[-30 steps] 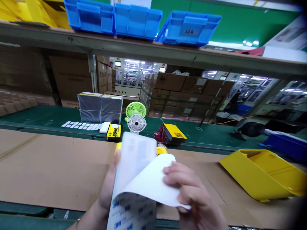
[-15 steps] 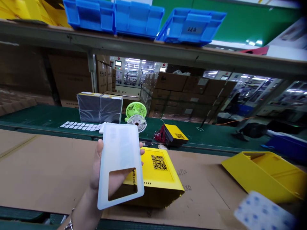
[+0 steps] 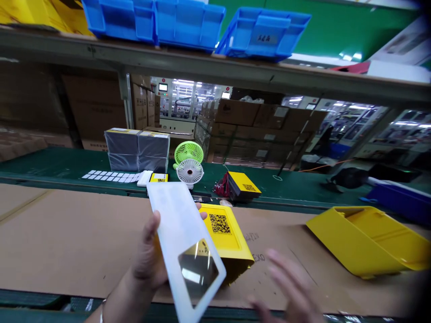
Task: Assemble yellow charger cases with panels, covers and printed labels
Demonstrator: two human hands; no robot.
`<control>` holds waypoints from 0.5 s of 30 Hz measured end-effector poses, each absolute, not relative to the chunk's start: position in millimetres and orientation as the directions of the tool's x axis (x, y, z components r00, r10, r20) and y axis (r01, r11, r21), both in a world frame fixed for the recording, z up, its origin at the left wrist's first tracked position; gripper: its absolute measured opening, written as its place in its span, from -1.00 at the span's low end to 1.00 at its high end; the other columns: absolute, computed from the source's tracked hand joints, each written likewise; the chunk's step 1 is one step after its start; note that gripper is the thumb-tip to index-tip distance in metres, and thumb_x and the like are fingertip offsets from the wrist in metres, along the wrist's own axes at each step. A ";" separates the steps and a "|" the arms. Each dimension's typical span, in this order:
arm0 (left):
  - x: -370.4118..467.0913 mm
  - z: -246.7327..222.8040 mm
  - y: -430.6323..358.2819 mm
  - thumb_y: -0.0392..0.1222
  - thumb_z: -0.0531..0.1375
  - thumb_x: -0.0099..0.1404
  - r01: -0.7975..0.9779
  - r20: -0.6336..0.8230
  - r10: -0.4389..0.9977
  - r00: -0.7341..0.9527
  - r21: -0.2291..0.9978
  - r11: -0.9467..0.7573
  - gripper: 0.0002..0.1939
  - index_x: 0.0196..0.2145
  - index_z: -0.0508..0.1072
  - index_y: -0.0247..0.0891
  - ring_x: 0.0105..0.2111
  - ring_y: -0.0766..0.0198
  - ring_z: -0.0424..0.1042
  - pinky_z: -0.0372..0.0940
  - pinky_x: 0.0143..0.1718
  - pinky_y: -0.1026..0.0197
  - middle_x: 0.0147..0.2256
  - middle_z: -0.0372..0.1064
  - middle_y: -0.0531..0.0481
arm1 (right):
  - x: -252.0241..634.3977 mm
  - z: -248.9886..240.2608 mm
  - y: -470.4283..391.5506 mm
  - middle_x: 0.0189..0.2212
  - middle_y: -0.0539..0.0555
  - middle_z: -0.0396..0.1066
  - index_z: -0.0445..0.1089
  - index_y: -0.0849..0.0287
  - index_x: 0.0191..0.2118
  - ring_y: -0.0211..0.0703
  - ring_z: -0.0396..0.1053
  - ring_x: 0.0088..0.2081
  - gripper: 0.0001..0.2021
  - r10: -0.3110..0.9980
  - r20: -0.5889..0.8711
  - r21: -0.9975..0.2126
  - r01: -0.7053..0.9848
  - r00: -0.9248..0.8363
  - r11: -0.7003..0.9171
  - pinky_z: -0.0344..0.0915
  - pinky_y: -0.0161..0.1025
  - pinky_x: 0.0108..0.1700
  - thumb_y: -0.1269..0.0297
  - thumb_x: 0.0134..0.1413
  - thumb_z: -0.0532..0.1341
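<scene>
My left hand (image 3: 148, 258) grips a white rectangular panel (image 3: 177, 215) by its long sides, thumb on the left edge and fingertips showing past the right. The panel is tilted, and a glossy see-through window (image 3: 198, 271) fills its lower part. Just behind it stands a yellow box-shaped housing (image 3: 240, 237) with a QR code on top, partly hidden by the panel. To the right of the housing is my right hand (image 3: 292, 289), smeared by motion, its fingers apart and holding nothing.
Another yellow housing (image 3: 350, 242) lies on its side on the cardboard (image 3: 84, 242) at right. Behind are small fans (image 3: 190, 172), a stack of yellow-topped panels (image 3: 244, 185), wrapped blocks (image 3: 153, 152) and white stickers (image 3: 107, 176). Blue bins (image 3: 264, 36) sit on the shelf overhead.
The panel has tipped and swung its lower end toward the right, and its window now reflects light. A blurred white sheet with blue dots has left the lower right; my right hand has come into view.
</scene>
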State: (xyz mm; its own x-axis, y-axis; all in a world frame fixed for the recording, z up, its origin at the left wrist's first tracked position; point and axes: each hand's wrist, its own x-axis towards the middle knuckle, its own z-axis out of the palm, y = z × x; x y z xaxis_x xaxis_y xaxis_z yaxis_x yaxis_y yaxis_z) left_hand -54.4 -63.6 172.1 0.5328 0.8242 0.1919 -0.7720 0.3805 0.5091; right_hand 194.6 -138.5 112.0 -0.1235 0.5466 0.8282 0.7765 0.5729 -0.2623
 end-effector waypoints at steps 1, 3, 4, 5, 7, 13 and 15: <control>-52.5 170.1 -67.5 0.30 0.03 0.17 -0.736 0.176 0.809 0.560 0.555 0.388 -0.25 0.12 0.19 -0.32 0.16 -0.15 0.06 -0.08 0.18 -0.12 0.04 0.28 -0.24 | 180.5 114.2 -133.8 0.10 0.13 0.20 0.14 -0.01 0.16 0.18 0.21 0.08 -0.35 0.518 0.819 -0.168 0.760 -0.247 0.628 0.32 0.12 -0.01 0.41 -0.09 0.32; -51.0 166.0 -73.3 0.28 0.10 0.14 -0.647 0.161 0.782 0.602 0.672 0.360 -0.23 0.11 0.20 -0.36 0.14 -0.17 0.08 -0.07 0.18 -0.12 0.04 0.27 -0.29 | 155.8 122.9 -126.2 0.09 0.15 0.22 0.05 0.05 0.21 0.13 0.22 0.07 -0.36 0.467 0.773 -0.071 0.673 -0.429 0.736 0.32 0.10 0.00 0.49 0.00 0.20; -51.8 164.3 -74.4 0.27 0.14 0.12 -0.595 0.164 0.777 0.608 0.742 0.309 -0.19 0.15 0.14 -0.34 0.14 -0.19 0.08 -0.06 0.17 -0.14 0.06 0.22 -0.31 | 146.7 128.7 -123.6 0.05 0.14 0.27 0.04 0.06 0.22 0.07 0.26 0.05 -0.39 0.475 0.777 -0.112 0.652 -0.413 0.750 0.34 0.05 -0.01 0.52 0.04 0.14; -53.8 163.2 -74.2 0.26 0.17 0.10 -0.528 0.166 0.786 0.596 0.819 0.227 -0.13 0.21 0.01 -0.27 0.15 -0.19 0.06 -0.05 0.16 -0.17 0.12 0.14 -0.30 | 140.4 134.9 -121.6 0.00 0.12 0.32 0.07 0.06 0.20 0.01 0.31 0.01 -0.45 0.511 0.788 -0.192 0.652 -0.343 0.734 0.37 -0.02 -0.03 0.53 0.08 0.10; -60.8 163.6 -69.4 0.19 0.27 0.02 -0.311 0.228 0.855 0.465 0.947 -0.083 0.09 0.27 -0.35 -0.05 0.22 -0.20 -0.12 -0.12 0.16 -0.24 0.25 -0.16 -0.23 | 135.4 146.5 -119.1 -0.12 0.09 0.40 0.21 0.06 0.09 -0.07 0.38 -0.08 -0.60 0.612 0.783 -0.415 0.644 -0.107 0.643 0.42 -0.15 -0.10 0.48 0.14 0.07; -80.9 187.6 -40.8 0.20 0.37 -0.20 0.510 0.566 0.621 0.543 0.364 -0.779 0.07 0.22 -0.02 0.10 0.24 -0.26 -0.53 -0.60 0.16 -0.29 0.30 -0.44 0.02 | 142.7 165.6 -108.2 -0.32 0.08 0.44 0.04 0.11 0.16 -0.15 0.44 -0.33 -0.58 0.905 0.406 -0.910 0.149 0.128 0.387 0.44 -0.18 -0.21 0.21 0.23 0.08; -81.3 194.0 -33.2 0.17 0.35 -0.14 0.531 0.464 0.631 0.621 0.343 -0.775 -0.07 0.18 0.12 0.02 0.24 -0.22 -0.35 -0.47 0.19 -0.27 0.27 -0.23 -0.06 | 144.9 166.5 -103.5 -0.20 0.15 0.43 -0.11 0.12 0.24 -0.12 0.44 -0.29 -0.47 0.941 0.321 -0.945 0.103 0.108 0.310 0.43 -0.10 -0.17 0.16 0.24 0.05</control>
